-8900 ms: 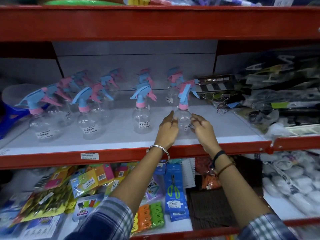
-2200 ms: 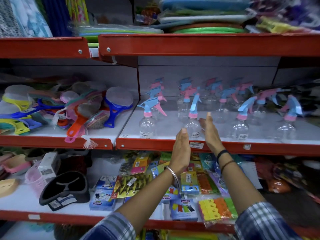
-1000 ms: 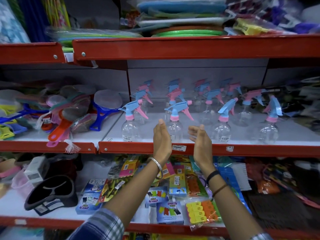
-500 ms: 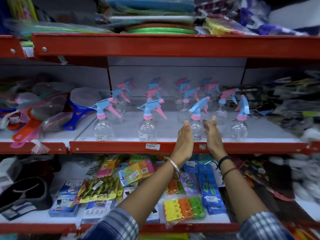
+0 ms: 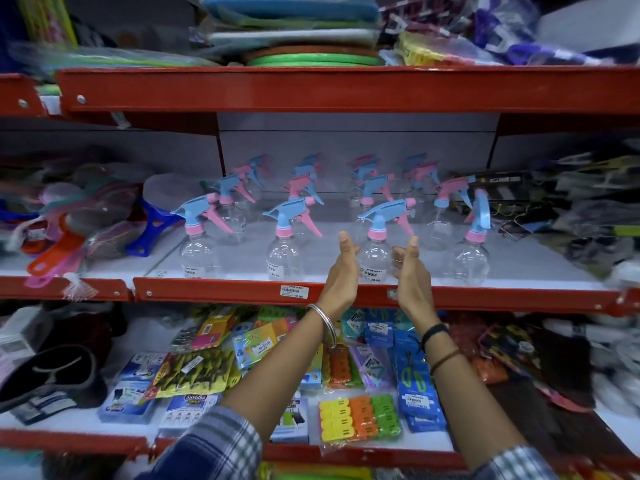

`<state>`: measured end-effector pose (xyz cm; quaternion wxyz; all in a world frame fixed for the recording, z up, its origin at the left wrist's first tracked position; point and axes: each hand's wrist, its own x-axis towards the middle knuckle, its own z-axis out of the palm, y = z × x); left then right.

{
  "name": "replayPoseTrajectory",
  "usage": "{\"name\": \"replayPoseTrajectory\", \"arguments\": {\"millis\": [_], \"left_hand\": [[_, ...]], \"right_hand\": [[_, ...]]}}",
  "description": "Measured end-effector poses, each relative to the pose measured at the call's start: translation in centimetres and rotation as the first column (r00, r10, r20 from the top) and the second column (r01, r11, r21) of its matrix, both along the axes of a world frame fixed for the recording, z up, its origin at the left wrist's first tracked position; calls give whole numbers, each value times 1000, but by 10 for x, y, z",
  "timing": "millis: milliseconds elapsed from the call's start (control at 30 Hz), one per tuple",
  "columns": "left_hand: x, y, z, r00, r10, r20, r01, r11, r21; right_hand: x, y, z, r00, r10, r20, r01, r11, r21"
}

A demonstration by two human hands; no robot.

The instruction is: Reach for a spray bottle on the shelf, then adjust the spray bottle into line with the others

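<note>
clear spray bottle (image 5: 374, 256) with blue head and pink collar, upright at the front edge of the middle shelf (image 5: 346, 295), third from the left in the front row. flanked by both hands, palms facing each other, fingers straight and pointing up. left hand (image 5: 341, 271) just beside its left side, right hand (image 5: 410, 273) just beside its right; cannot tell whether either touches it. neither grips anything, fingers uncurled. silver bangle on the left wrist, dark bands on the right, plaid sleeves at the bottom edge. four bottles in the front row, more ranked behind, about twelve in all, back ones blurred. brushes (image 5: 86, 223) heaped on the next shelf to the left. packets of clips (image 5: 360, 419) on the shelf below.
</note>
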<state>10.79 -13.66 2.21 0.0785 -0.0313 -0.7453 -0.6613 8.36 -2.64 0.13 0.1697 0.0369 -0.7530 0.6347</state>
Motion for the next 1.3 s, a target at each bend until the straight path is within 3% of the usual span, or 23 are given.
{"name": "replayPoseTrajectory", "arguments": {"millis": [200, 333, 400, 500, 567, 667, 767, 867, 933, 1033, 1300], "left_hand": [[2, 7, -3, 998, 55, -1, -55, 998, -23], [14, 27, -15, 936, 187, -297, -203, 979, -25], [19, 39, -20, 899, 159, -407, -179, 984, -11], [18, 59, -23, 941, 20, -337, -43, 997, -61], [17, 76, -22, 973, -75, -217, 57, 995, -87], [14, 100, -18, 984, -152, -96, 145, 987, -76], [11, 119, -16, 980, -194, -34, 190, 978, -85], [10, 136, -15, 978, -208, 22, 209, 973, -95], [11, 146, -11, 976, -214, 33, 216, 974, -65], [8, 154, -5, 981, -182, 61, 183, 983, -19], [-14, 154, -6, 987, -155, 46, 153, 988, 37]], "right_hand": [[3, -2, -7, 999, -10, -52, 10, 1000, -1], [9, 12, -14, 960, -150, -238, 142, 989, -49], [11, 28, -15, 902, -219, -372, 196, 976, -99], [6, 61, -12, 812, -331, -480, 279, 943, -179], [-2, 86, -9, 791, -412, -451, 339, 910, -237], [-17, 117, -2, 854, -447, -267, 375, 884, -279], [-36, 137, 4, 969, -244, -47, 230, 953, -198], [-46, 146, 12, 994, -70, 78, 75, 995, -66], [-46, 148, 15, 996, -5, 91, 3, 1000, 29], [-35, 145, 22, 993, 27, 114, -26, 1000, -5], [-15, 142, 21, 991, -78, 113, 84, 995, -51]]}}
